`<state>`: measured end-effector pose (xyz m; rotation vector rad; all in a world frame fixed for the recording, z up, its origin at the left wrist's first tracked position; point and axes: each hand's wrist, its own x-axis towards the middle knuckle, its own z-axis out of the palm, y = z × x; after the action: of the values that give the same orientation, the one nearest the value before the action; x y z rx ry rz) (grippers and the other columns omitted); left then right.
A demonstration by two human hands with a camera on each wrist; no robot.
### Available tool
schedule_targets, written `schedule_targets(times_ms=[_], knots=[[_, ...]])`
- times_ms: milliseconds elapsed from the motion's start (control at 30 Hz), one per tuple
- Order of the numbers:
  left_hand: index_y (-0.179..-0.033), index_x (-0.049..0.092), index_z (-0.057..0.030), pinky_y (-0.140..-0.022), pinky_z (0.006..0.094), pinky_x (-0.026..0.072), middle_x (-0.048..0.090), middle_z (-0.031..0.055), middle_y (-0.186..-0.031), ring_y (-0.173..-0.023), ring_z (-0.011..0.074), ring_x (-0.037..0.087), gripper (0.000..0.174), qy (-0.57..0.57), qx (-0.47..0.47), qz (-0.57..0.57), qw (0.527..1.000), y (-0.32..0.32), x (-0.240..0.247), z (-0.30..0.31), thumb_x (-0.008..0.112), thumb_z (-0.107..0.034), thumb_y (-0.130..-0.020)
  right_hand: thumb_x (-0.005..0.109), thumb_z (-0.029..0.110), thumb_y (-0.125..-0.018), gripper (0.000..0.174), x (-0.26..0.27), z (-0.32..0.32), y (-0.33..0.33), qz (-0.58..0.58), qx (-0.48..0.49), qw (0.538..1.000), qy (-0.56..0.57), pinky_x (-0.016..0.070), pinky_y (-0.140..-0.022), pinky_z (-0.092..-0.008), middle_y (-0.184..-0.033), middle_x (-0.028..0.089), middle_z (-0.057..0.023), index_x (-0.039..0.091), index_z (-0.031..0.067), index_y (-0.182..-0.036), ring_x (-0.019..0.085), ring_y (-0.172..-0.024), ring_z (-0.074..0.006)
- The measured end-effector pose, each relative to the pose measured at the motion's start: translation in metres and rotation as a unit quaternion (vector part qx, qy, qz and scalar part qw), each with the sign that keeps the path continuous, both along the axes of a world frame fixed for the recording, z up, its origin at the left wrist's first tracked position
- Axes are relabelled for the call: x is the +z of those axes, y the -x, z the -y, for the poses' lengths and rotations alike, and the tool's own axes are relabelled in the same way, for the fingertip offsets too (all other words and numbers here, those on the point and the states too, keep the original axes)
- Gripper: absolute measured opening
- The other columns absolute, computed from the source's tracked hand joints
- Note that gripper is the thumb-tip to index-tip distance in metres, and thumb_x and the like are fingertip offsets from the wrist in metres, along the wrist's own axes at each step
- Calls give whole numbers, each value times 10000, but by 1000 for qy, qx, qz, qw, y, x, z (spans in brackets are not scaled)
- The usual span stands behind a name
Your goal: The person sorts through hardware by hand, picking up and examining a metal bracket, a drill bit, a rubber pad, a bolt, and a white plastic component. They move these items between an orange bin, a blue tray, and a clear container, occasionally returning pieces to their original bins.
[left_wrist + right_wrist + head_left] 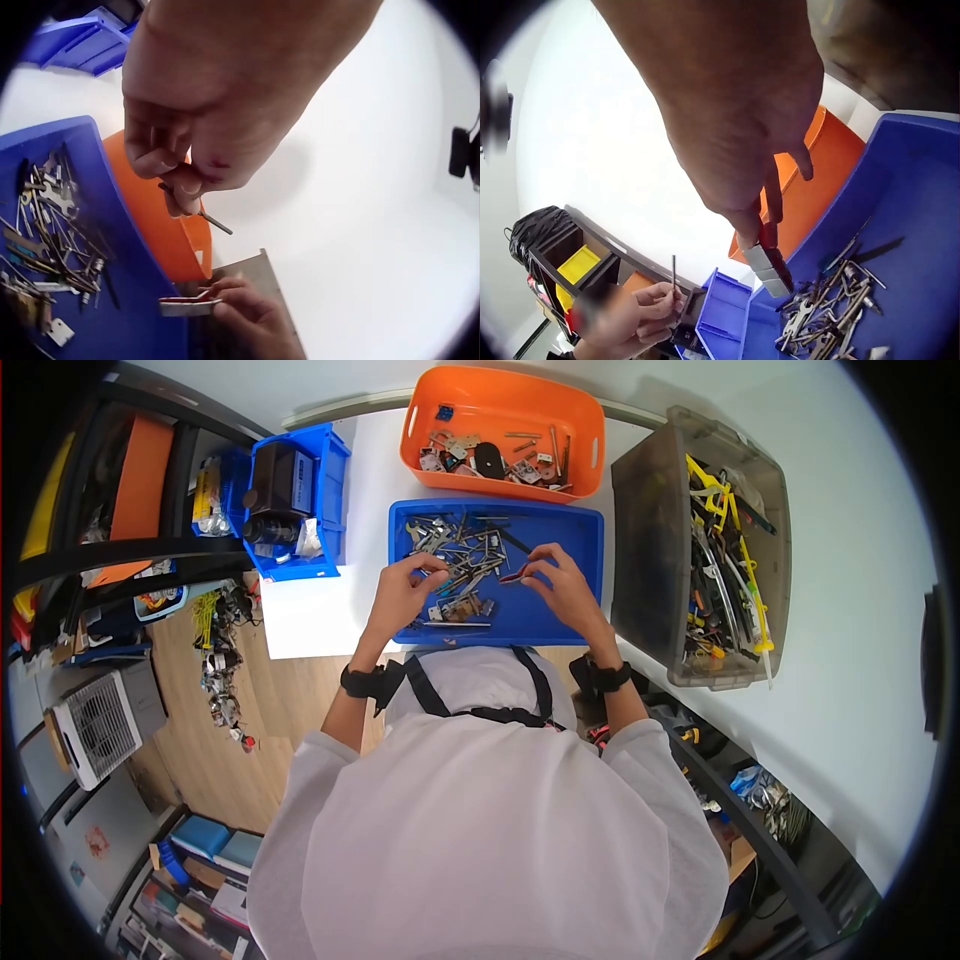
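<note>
My left hand (pixel 402 595) is over the left part of a blue tray (pixel 560 610) of metal tools and parts (pixel 468 565). In the left wrist view its thumb and fingers pinch a thin dark rod (pixel 217 223), which also shows upright in the right wrist view (pixel 674 270). On the tray's right side my right hand (pixel 563 588) pinches a flat red and silver piece (pixel 767 266) between thumb and fingers. The left wrist view shows that piece (pixel 187 306) as bent, with red along its inside. The two held things are apart.
Behind the tray stands an orange bin (pixel 500 390) with metal pieces. A grey translucent box (pixel 650 560) of tools is at the right, and blue bins (pixel 335 470) with dark items stand at the left. Shelving (pixel 130 550) is farther left.
</note>
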<state>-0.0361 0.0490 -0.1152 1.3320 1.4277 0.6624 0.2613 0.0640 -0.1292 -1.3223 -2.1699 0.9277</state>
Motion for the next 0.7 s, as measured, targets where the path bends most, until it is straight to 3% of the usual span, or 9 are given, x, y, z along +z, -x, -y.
schedule_targets(times_ms=[33, 100, 167, 233, 367, 500, 700], knots=[[-1045, 715, -24, -509, 247, 423, 737, 40, -911, -578, 70, 543, 145, 0, 1, -1, 1000, -1, 7, 0, 715, -97, -920, 740, 67, -857, 142, -2, 1, -1, 4, -16, 1000, 24, 501, -937, -396, -1205, 566, -125, 692, 6, -976, 606, -1109, -322], [-1047, 732, -37, -493, 200, 336, 713, 5, -876, -549, 11, 403, 182, -6, 58, 50, 997, -6, 26, 2, 770, -100, -881, 740, 80, -861, 141, -13, 4, -5, 27, -33, 998, 41, 498, -947, -402, -1217, 564, -134, 695, 1, -968, 601, -1123, -330], [-1059, 728, -41, -473, 205, 311, 720, 8, -880, -531, 13, 384, 204, -36, 66, 39, 996, -8, 46, 2, 780, -84, -867, 741, 94, -865, 143, -26, 8, -9, 51, -51, 996, 58, 495, -957, -409, -1228, 562, -143, 698, -5, -960, 597, -1137, -338], [-1071, 725, -45, -453, 211, 285, 726, 11, -884, -513, 14, 364, 230, -67, 75, 27, 995, -9, 63, 4, 789, -69, -852, 735, 91, -867, 148, -39, 13, -12, 85, -95, 981, 147, 488, -970, -436, -1232, 570, -180, 719, -39, -936, 587, -1151, -356], [-1056, 725, -46, -442, 216, 267, 738, 24, -888, -501, 22, 352, 256, -158, 84, 5, 984, -14, 88, 7, 810, -31, -816, 744, 93, -862, 157, -78, 23, -27, 92, -100, 979, 154, 488, -965, -445, -1254, 566, -191, 725, -44, -937, 589, -1146, -366], [-1042, 721, -38, -454, 191, 262, 747, 30, -923, -507, -4, 374, 287, -234, 75, -3, 969, -13, 95, 10, 823, 20, -781, 763, 107, -845, 167, -89, 28, -31, 130, -87, 979, 130, 481, -969, -442, -1184, 562, -162, 720, -1, -965, 577, -1137, -355], [-1058, 716, -49, -454, 191, 253, 746, 27, -919, -510, -3, 362, 310, -223, 71, -2, 972, -11, 97, 13, 821, 31, -777, 744, 65, -834, 154, -99, 28, -36, 167, -99, 979, 54, 485, -901, -444, -1110, 579, -159, 729, 13, -978, 591, -1038, -352]])
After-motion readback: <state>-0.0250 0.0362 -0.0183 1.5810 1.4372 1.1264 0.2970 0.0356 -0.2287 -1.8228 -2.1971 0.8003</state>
